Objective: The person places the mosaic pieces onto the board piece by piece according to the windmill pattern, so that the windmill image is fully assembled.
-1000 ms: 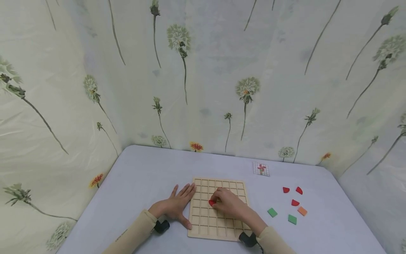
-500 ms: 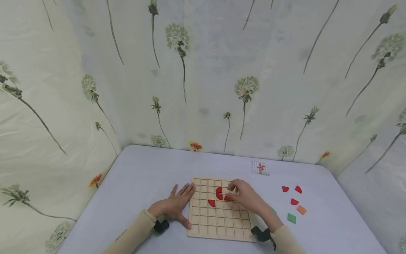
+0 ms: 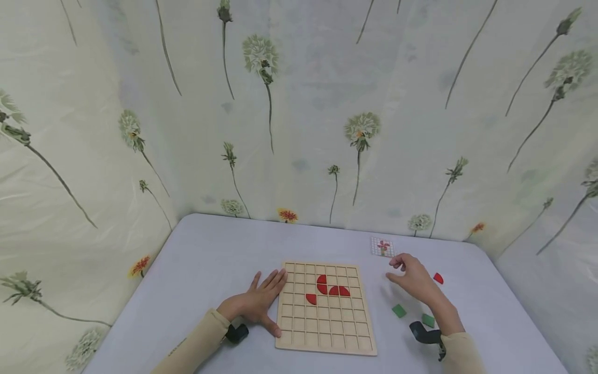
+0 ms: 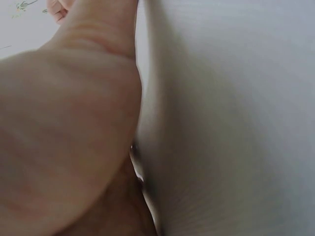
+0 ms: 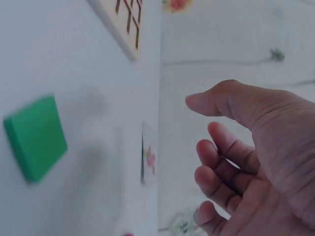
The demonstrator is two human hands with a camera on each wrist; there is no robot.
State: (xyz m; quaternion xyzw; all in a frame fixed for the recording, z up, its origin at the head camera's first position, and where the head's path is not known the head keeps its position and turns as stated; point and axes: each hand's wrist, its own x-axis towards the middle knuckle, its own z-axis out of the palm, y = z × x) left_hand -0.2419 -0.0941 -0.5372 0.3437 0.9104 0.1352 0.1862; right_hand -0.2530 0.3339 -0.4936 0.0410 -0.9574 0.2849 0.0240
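Lying crosswise, paired red pieces, curves away

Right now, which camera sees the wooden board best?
The head view: it shows the wooden board from above, nearly whole, with red pieces on it. The right wrist view catches only a corner; in the left wrist view I can't make it out.

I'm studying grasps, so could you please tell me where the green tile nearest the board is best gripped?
Probably by two opposite straight edges, from above: the green tile lies flat on the table, clear of the board, its sides free.
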